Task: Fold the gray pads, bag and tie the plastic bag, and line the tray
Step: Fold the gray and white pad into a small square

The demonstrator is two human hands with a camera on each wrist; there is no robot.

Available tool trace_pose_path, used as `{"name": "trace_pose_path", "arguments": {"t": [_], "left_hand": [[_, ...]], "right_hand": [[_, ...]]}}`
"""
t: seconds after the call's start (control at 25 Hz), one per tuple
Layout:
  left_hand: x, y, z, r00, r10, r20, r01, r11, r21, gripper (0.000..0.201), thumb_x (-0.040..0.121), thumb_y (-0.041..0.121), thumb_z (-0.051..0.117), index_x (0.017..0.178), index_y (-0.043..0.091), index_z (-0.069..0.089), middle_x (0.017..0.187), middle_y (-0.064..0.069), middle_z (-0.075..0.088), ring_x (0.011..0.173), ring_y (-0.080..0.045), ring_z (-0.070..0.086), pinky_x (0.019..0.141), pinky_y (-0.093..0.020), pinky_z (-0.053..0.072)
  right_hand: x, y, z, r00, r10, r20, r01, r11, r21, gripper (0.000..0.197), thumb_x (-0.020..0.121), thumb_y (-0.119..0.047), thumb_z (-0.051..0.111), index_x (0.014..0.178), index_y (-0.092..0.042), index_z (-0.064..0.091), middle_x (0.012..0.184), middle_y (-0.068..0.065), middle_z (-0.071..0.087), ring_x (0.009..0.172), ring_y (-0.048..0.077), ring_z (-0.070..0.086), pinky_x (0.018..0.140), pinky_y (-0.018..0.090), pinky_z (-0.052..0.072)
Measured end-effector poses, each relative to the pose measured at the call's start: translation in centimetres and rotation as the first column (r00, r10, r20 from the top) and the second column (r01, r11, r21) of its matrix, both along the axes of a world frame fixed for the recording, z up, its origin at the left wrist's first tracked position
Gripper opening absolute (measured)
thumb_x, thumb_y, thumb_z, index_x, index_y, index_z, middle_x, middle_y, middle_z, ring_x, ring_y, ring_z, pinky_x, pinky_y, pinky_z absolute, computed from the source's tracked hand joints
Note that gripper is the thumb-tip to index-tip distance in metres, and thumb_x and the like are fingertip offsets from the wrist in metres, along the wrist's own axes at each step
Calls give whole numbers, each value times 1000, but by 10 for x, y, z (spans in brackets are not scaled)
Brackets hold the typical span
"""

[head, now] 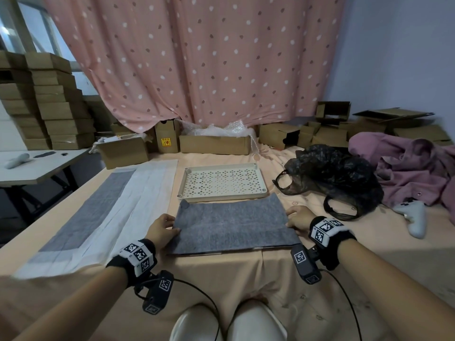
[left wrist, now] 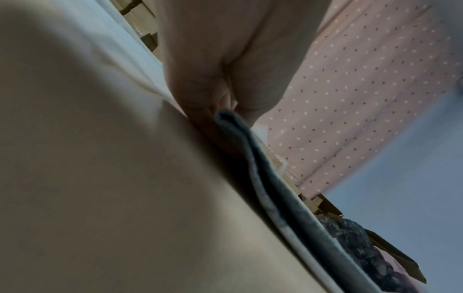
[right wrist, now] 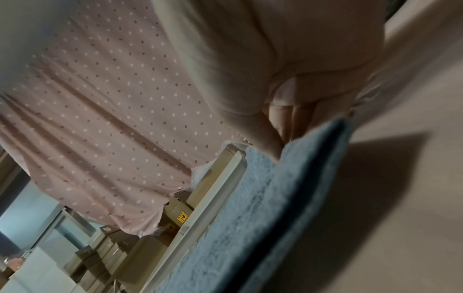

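Left hand and right hand each pinch the folded pad; tray at 12, black bag at 2, flat pad at 10.

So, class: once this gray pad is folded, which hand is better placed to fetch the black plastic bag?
The right hand. It holds the folded gray pad at its right edge, and the black plastic bag lies on that side; the left hand would have to cross over.

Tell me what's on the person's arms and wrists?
Both forearms are bare, no sleeves. Each wrist wears a black band with white squares printed in black checker codes; the right band matches. A small black camera box with the same code hangs under each wrist, and thin black cables trail from them.
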State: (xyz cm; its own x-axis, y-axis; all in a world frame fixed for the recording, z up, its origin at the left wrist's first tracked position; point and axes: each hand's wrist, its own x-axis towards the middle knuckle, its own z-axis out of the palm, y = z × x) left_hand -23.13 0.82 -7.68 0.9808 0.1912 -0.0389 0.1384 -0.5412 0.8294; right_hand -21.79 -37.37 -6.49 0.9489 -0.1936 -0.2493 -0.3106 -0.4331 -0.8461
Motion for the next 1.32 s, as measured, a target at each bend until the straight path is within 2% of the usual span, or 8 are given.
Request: {"name": "trace_pose_path", "arguments": {"t": [0.28, 0.36, 0.48, 0.56, 0.76, 1.0, 1.24, 1.32], "left_hand": [[11, 9, 19, 988, -103, -119, 138, 929, 343, 54, 80, 29, 72, 122, 9, 44, 121, -10, 58, 101, -28, 61, 86, -37, 55], [7, 8, 19, 979, -166, -119, 203, 856, 476, 59, 77, 38, 72, 123, 14, 45, 125, -8, 53, 105, -25, 58, 88, -32, 50], [1, 2, 12, 946, -289, -144, 314, 722, 616, 53, 78, 45, 68, 123, 22, 50, 131, -5, 46, 118, -26, 45, 99, -35, 43], [-2, 0, 8, 933, -308, -186, 353, 685, 637, 50, 81, 46, 64, 125, 25, 51, 135, -4, 42, 124, -28, 38, 105, -38, 39], [-4, 0, 6, 935, -307, -177, 347, 687, 638, 50, 83, 47, 61, 127, 26, 50, 137, -3, 41, 126, -28, 36, 106, -38, 37], [-7, 0, 6, 933, -315, -172, 349, 683, 642, 50, 84, 47, 60, 128, 27, 49, 138, -3, 40, 126, -28, 35, 106, -39, 37], [-9, 0, 11, 926, -324, -193, 371, 690, 621, 50, 84, 46, 61, 129, 26, 49, 138, -3, 40, 126, -28, 35, 106, -38, 35], [-10, 4, 15, 920, -341, -193, 387, 706, 593, 52, 84, 42, 63, 130, 26, 47, 137, -2, 43, 124, -26, 40, 104, -37, 39]], "right_hand": [[1, -1, 10, 998, -63, 15, 65, 990, -125, 25, 76, 2, 70, 65, -11, 52, 68, 14, 57, 68, 27, 60, 53, 31, 51], [2, -1, 11, 999, -11, -31, 7, 993, -117, 23, 73, -1, 73, 66, -10, 53, 64, 15, 59, 62, 27, 61, 54, 31, 51], [5, 0, 9, 998, 9, -63, -19, 986, -168, 19, 70, 2, 74, 67, -6, 58, 68, 16, 62, 73, 34, 67, 69, 40, 57], [5, 2, 10, 998, 19, -68, -32, 982, -186, 19, 70, 4, 74, 63, -6, 59, 65, 15, 61, 71, 33, 67, 70, 41, 58], [0, 6, 21, 993, 60, -101, -82, 970, -231, 24, 74, 1, 67, 58, -9, 52, 53, 10, 52, 44, 20, 50, 43, 21, 39], [-4, 26, 50, 987, 163, 2, -140, 856, -498, 23, 69, -14, 70, 57, -16, 50, 62, 1, 55, 59, 13, 50, 51, 23, 36], [1, 66, 73, 961, 265, 74, -199, 854, -480, 27, 74, -11, 70, 53, -17, 54, 68, 5, 61, 55, 10, 52, 47, 19, 37], [5, 81, 75, 955, 287, 77, -223, 865, -450, 25, 73, -13, 71, 53, -16, 56, 66, 6, 62, 54, 14, 55, 53, 19, 45]]}}
